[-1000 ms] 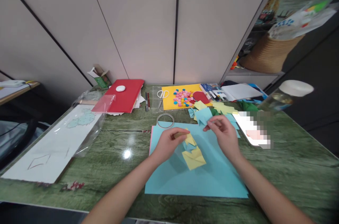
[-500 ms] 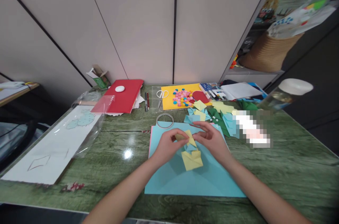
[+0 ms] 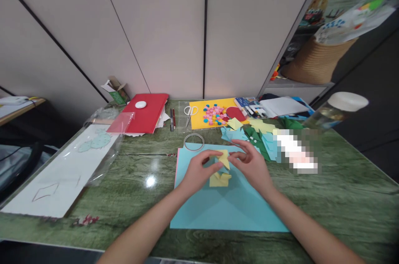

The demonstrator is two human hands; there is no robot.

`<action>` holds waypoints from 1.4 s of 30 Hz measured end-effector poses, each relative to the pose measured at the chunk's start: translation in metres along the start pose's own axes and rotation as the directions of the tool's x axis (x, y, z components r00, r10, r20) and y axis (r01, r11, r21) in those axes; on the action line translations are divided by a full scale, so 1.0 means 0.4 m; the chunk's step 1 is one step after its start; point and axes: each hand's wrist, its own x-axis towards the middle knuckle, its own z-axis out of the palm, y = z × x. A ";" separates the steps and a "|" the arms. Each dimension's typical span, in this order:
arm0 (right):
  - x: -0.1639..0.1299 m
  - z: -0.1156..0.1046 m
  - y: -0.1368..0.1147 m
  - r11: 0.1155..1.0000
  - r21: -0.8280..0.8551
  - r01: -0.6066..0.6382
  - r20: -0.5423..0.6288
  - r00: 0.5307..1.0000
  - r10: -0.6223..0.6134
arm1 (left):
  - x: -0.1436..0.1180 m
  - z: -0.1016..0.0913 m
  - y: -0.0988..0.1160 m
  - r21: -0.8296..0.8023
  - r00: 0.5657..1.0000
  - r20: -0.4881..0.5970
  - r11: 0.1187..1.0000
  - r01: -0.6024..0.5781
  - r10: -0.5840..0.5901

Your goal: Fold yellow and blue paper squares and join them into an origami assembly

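Above a light-blue sheet [image 3: 199,210], I hold a folded paper model [image 3: 223,158] with yellow ends and a blue middle. Its lower yellow part [image 3: 219,180] hangs beneath my fingers. My left hand [image 3: 200,168] pinches the model from the left, thumb below and fingers above. From the right, the thumb and index finger of my right hand [image 3: 252,166] close on the edge of its upper yellow part, while another finger is raised. Just beyond the hands lie blue folded pieces [image 3: 233,134] and a yellow folded piece [image 3: 235,123].
A metal ring [image 3: 193,142] and scissors [image 3: 190,114] lie behind the sheet. Pink and blue pieces cover a yellow sheet [image 3: 196,120]. A red folder [image 3: 146,116] and a white drawing [image 3: 59,172] are left; a lidded jar [image 3: 333,112] stands right.
The paper model has tilted in my fingers, and its lower yellow part has swung up and slightly left. My right hand has shifted a little; the left has barely moved.
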 end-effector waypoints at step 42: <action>0.000 0.003 0.013 0.998 -0.030 0.057 -0.015 0.998 -0.058 | 0.009 -0.028 -0.004 0.113 0.982 0.179 0.991 -0.076 0.055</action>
